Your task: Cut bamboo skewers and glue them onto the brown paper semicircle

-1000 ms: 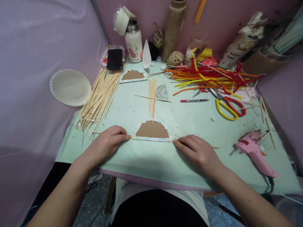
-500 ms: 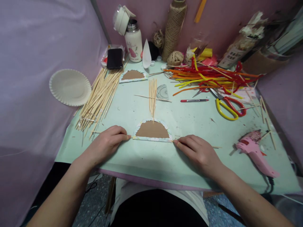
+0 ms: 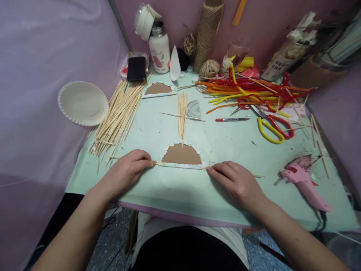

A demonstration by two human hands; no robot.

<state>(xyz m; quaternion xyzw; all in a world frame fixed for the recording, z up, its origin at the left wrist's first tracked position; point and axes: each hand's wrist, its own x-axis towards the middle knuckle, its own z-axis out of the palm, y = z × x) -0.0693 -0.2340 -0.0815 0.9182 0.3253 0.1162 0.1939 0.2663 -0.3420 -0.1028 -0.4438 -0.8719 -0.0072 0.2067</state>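
In front of me lies a half-circle of brown cardboard (image 3: 182,154) with a pale patterned cloth or paper border, its straight edge towards me. My left hand (image 3: 135,165) is closed, thumb and finger pinching a thin bamboo stick (image 3: 114,157) at the left corner. At the right corner my right hand (image 3: 234,180) pinches a bamboo stick (image 3: 258,176) too, its end showing beyond the hand. Whether it is one stick along the straight edge, I cannot tell. A small bundle of bamboo sticks (image 3: 182,113) touches the curved edge, with one stick lying across it.
Behind are a second half-circle (image 3: 158,89), a protractor (image 3: 194,109) and a red pen (image 3: 232,119). Left lie many bamboo sticks (image 3: 121,113) and a paper plate (image 3: 83,103). Right are pipe cleaners (image 3: 254,90), scissors (image 3: 270,130) and a pink glue gun (image 3: 306,184). A bottle (image 3: 160,52) stands at the back.
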